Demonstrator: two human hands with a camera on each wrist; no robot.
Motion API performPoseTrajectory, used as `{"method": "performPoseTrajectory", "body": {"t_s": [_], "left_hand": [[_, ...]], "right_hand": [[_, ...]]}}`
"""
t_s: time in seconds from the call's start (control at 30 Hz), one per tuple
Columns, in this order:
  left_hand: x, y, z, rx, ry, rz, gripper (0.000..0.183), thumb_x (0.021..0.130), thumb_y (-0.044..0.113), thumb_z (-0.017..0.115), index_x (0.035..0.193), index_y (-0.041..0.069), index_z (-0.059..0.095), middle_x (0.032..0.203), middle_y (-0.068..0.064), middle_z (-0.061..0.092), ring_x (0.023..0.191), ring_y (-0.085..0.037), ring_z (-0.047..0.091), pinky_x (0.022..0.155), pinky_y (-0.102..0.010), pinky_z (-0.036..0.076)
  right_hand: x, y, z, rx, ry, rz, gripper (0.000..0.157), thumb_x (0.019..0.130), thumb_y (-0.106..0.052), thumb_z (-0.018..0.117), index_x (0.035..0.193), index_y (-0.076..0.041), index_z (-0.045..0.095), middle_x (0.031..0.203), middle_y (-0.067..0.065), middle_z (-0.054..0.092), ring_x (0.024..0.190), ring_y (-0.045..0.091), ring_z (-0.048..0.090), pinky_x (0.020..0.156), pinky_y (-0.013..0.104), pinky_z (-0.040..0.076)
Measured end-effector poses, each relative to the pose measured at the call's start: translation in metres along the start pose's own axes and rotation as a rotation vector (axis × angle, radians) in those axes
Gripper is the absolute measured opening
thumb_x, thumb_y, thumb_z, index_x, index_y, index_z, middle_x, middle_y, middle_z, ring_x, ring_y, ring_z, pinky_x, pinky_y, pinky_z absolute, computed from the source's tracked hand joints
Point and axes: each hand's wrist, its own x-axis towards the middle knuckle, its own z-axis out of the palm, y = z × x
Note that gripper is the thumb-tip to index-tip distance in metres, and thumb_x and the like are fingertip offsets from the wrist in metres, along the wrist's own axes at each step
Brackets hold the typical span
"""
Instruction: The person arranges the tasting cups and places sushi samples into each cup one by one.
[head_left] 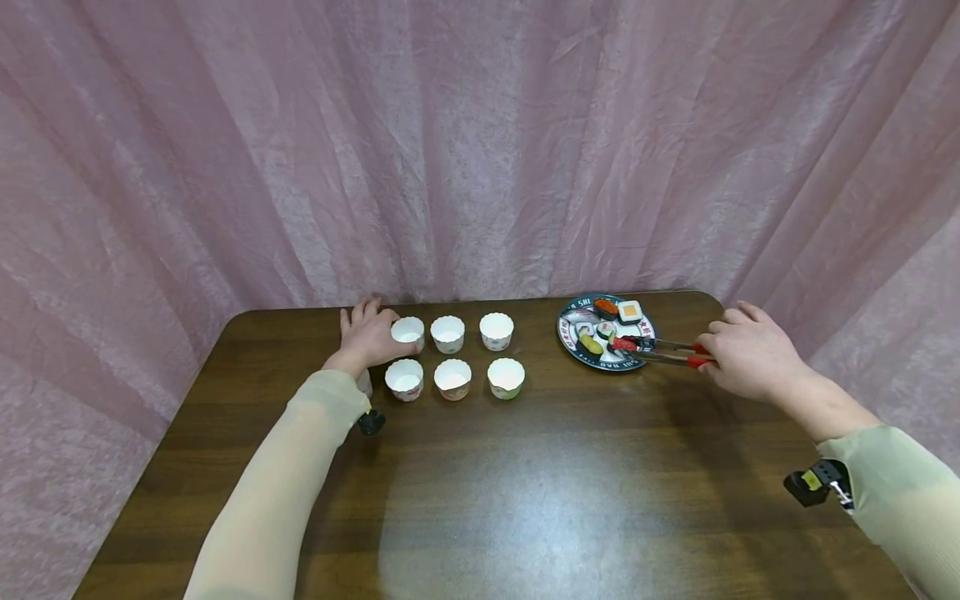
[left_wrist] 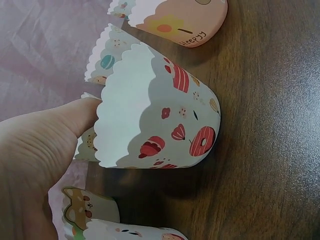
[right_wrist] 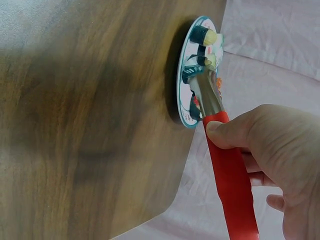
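Observation:
My left hand (head_left: 369, 337) is at the left end of the paper baking cups, its thumb and index finger around a white back-row cup (head_left: 407, 330). In the left wrist view the thumb goes behind a nearer cup with red dessert prints (left_wrist: 170, 115), which hides its tip. My right hand (head_left: 753, 354) grips red-handled metal tongs (right_wrist: 227, 170). Their tips reach over a round patterned plate (head_left: 572, 350) of sushi pieces, at a red-topped piece (head_left: 622, 343). Whether the tips pinch that piece, I cannot tell.
More paper cups stand in two rows, among them a green-based one (head_left: 506, 378) and an orange one (head_left: 452, 380). Other cups (left_wrist: 92, 207) lie partly behind my left hand. A pink curtain (head_left: 480, 150) hangs behind the wooden table (head_left: 570, 483).

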Motion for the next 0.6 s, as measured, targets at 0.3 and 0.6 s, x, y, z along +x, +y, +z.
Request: {"method": "performPoseTrajectory", "body": {"t_s": [0.3,0.6], "left_hand": [[0.001,-0.003,0.002,-0.014,-0.007,-0.014,0.078,0.085,0.058,0.073,0.141,0.007,0.055,0.163,-0.025,0.019,0.152,-0.046,-0.001,0.115,-0.07,-0.009],[0.004,-0.006,0.004,-0.02,-0.008,-0.006,0.079,0.085,0.058,0.073,0.142,0.007,0.055,0.163,-0.025,0.019,0.152,-0.047,0.0,0.114,-0.071,-0.009]], "right_hand": [[-0.003,0.005,-0.004,-0.003,0.044,0.007,0.024,0.074,-0.022,0.085,0.09,-0.008,0.074,0.082,0.004,0.065,0.094,0.036,0.057,0.106,0.063,0.032],[0.001,0.007,-0.011,-0.022,0.062,0.005,0.029,0.075,-0.023,0.085,0.096,-0.005,0.074,0.086,0.007,0.068,0.097,0.038,0.059,0.107,0.064,0.031]]}}
